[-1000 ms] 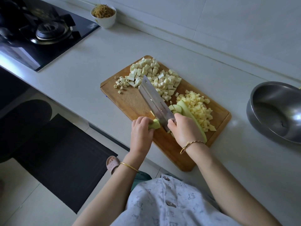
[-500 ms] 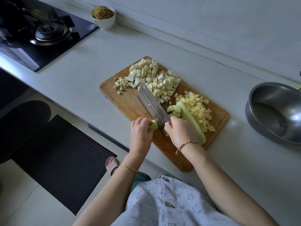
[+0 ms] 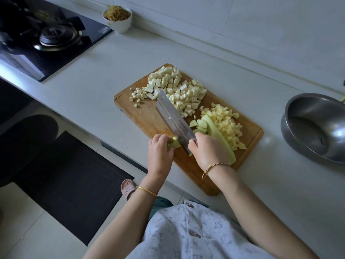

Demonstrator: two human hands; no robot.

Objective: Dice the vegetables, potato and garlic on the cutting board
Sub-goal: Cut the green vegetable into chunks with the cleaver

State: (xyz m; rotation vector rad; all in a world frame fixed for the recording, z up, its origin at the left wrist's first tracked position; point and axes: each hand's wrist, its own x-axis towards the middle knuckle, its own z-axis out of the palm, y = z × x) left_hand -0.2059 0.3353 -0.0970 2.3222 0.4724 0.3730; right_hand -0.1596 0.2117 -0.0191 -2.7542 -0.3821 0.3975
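White tabletop [image 3: 93, 62] carries board [image 3: 145, 116], steel bowl [image 3: 298, 146] and stove [image 3: 56, 34]; mat [image 3: 71, 180] on floor [image 3: 28, 230]. Left fingers [image 3: 162, 140] pinch gourd [image 3: 175, 144], right fingers [image 3: 192, 145] grip knife [image 3: 171, 116].

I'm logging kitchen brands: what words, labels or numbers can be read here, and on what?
On the cleaver: short engraving on the blade, too small to read.
On the pink slipper: embossed mark on the strap, too blurred to read.
Nothing else carries legible text.

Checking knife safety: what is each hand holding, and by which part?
Right hand grips the cleaver at its handle end. Left hand holds a green vegetable piece by the end away from the cleaver.
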